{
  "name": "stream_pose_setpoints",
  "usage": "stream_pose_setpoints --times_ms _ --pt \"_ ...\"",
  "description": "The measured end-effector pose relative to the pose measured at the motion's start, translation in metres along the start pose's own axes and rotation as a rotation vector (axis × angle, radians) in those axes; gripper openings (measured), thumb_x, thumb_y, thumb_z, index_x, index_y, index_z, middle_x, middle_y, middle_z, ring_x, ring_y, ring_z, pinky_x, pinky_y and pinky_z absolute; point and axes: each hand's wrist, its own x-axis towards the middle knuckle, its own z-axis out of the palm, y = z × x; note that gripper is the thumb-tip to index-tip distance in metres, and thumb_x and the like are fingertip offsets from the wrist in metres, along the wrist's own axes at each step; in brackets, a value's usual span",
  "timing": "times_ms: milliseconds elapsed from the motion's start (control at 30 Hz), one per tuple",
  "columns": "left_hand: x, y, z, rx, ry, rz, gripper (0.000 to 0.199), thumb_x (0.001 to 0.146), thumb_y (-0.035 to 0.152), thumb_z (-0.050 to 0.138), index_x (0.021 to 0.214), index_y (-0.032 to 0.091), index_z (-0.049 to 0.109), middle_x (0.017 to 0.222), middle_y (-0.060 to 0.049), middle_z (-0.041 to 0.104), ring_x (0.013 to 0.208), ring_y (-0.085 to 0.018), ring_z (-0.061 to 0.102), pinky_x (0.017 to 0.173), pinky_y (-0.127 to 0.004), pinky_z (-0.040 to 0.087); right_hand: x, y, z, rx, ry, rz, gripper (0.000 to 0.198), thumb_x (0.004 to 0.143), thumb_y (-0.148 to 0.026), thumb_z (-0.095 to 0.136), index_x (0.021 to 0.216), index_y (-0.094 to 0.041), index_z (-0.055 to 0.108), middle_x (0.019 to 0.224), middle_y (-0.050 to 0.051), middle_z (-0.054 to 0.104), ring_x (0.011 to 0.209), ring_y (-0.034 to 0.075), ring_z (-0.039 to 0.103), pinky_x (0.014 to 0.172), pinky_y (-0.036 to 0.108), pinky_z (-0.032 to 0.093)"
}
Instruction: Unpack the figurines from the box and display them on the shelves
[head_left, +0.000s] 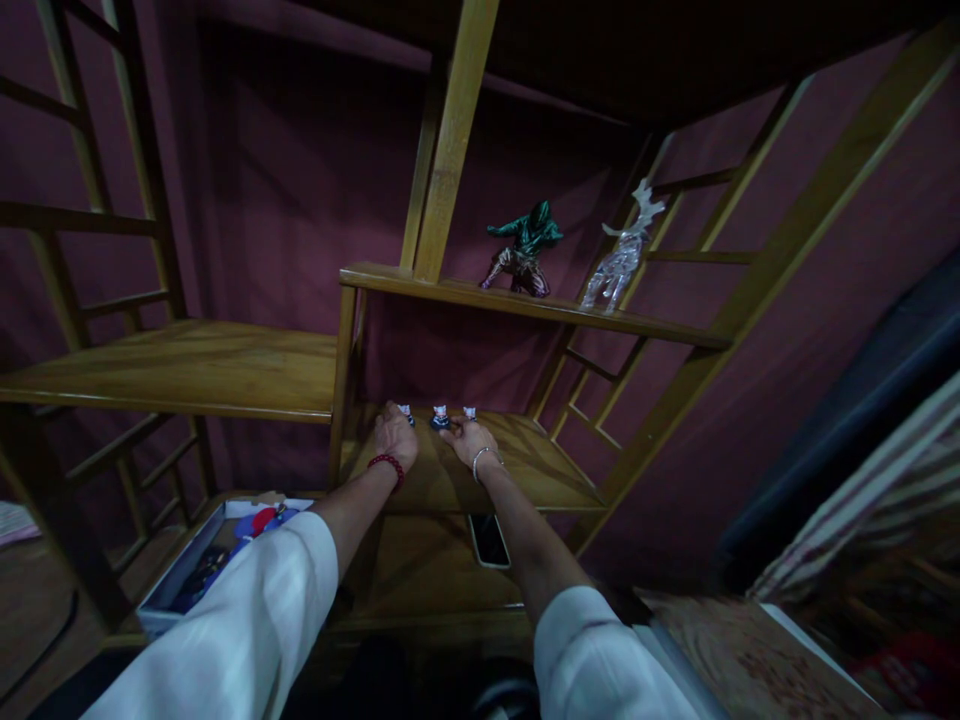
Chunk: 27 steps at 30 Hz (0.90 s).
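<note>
A: How far along does it look?

B: The left figure (406,412), the middle figure (440,418) and the right figure (470,412) are in one row near the back of the low shelf (424,485); I'd say the row is mostly made; the two at the ends are not yet free of hands, so a bit of fixing may be left; an open box (152,615) by the shelves has blue, red and dark things in it, and I can't tell if they belong up here too.

A: What are the fingers doing?

B: The left hand (394,438) is at the left figure, fingers bent and close together; I can't tell if they pinch it; the right hand (472,440) is in front of the right figure and hides its bottom, with a fingertip near the middle figure; I can't tell if it grips anything.

A: And what are things made of?

B: The little ones have white tops, and the middle one has a dark, round bottom; the low shelf is smooth, yellow-brown wood; up above, a crouching figure (534,240) shines green and purple like metal; the deer (621,262) is see-through like glass, with branchy horns; the red bracelet (389,463) is round beads; the phone (490,541) is flat and black.
</note>
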Motion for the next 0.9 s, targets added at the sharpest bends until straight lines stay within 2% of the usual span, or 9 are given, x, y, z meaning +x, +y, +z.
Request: stream_pose_setpoints --times_ms 233,400,533,733,900 --pt "-0.012 -0.001 -0.007 0.04 0.012 -0.018 0.032 0.073 0.016 0.049 0.104 0.007 0.047 0.108 -0.017 0.055 0.109 -0.026 0.046 0.088 -0.031 0.036 -0.007 0.003 0.001 0.068 0.047 -0.016 0.038 0.074 -0.038 0.056 0.108 -0.02 0.055 0.077 0.001 0.065 0.077 0.015 0.06 0.065 0.023 0.04" --pt "-0.027 -0.004 -0.011 0.083 0.039 0.082 0.038 0.07 0.022 0.053 0.104 0.005 0.05 0.108 -0.017 0.055 0.108 -0.026 0.046 0.091 -0.032 0.033 -0.019 0.002 -0.002 0.136 0.094 -0.011 0.024 0.074 -0.03 0.055 0.095 -0.018 0.058 0.073 0.0 0.064 0.071 0.013 0.059 0.065 0.022 0.04" --pt "-0.04 -0.008 -0.014 0.108 0.033 0.165 0.032 0.072 0.02 0.05 0.102 0.01 0.056 0.105 -0.013 0.059 0.106 -0.023 0.048 0.092 -0.031 0.033 -0.03 -0.002 -0.003 0.179 0.122 -0.002 0.014 0.075 -0.028 0.054 0.085 -0.019 0.059 0.071 0.0 0.064 0.071 0.013 0.059 0.066 0.022 0.041" --pt "-0.059 -0.009 -0.024 0.094 -0.005 0.245 0.027 0.07 0.015 0.051 0.093 0.009 0.062 0.1 -0.013 0.062 0.104 -0.02 0.051 0.098 -0.028 0.028 -0.048 -0.012 -0.003 0.191 0.132 -0.038 0.011 0.073 -0.028 0.055 0.079 -0.021 0.06 0.07 0.0 0.064 0.068 0.012 0.059 0.065 0.02 0.041" --pt "-0.074 -0.012 -0.031 0.096 -0.026 0.273 0.025 0.071 0.013 0.048 0.09 0.012 0.064 0.097 -0.011 0.063 0.102 -0.019 0.052 0.092 -0.026 0.034 -0.063 -0.022 -0.002 0.176 0.127 -0.043 0.01 0.073 -0.027 0.054 0.077 -0.021 0.061 0.07 0.0 0.064 0.069 0.012 0.059 0.065 0.02 0.041"
